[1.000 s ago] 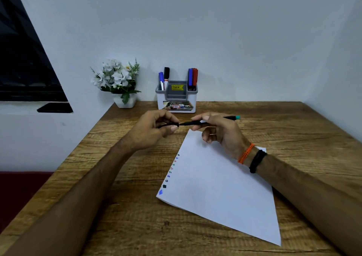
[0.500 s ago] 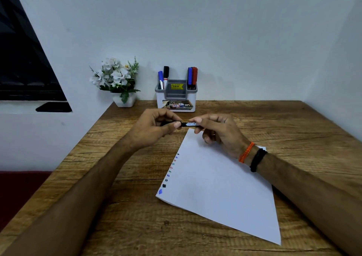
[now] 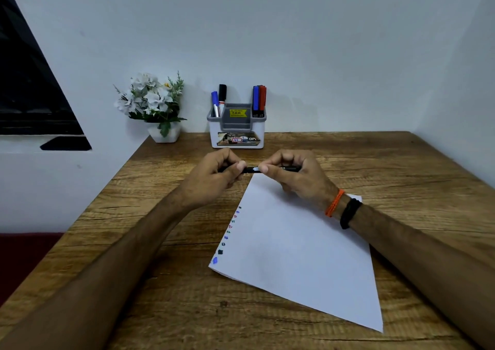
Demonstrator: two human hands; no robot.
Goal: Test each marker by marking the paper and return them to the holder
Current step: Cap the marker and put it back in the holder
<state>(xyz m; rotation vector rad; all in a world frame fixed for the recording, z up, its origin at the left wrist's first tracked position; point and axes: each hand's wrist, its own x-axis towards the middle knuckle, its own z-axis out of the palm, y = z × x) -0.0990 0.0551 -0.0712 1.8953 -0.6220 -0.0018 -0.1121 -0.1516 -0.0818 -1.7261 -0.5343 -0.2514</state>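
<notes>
Both hands, left hand (image 3: pixel 214 174) and right hand (image 3: pixel 290 174), fingers pinching slim black marker (image 3: pixel 251 169) held level above far corner of white paper sheet (image 3: pixel 294 248) on wooden desk (image 3: pixel 401 167); best press cap straight along barrel until seated, then return to grey-and-white plastic holder (image 3: pixel 237 132).

From my seat, the holder (image 3: pixel 237 132) stood at twelve o'clock against the wall, markers (image 3: pixel 259 98) poking up from both end compartments. The flower pot (image 3: pixel 164 135) crowded the eleven o'clock corner. Bare table (image 3: pixel 388 167) lay open from one to three o'clock and at nine. The paper (image 3: pixel 300 253) lay flat at five o'clock, no barrier to a low pass.
</notes>
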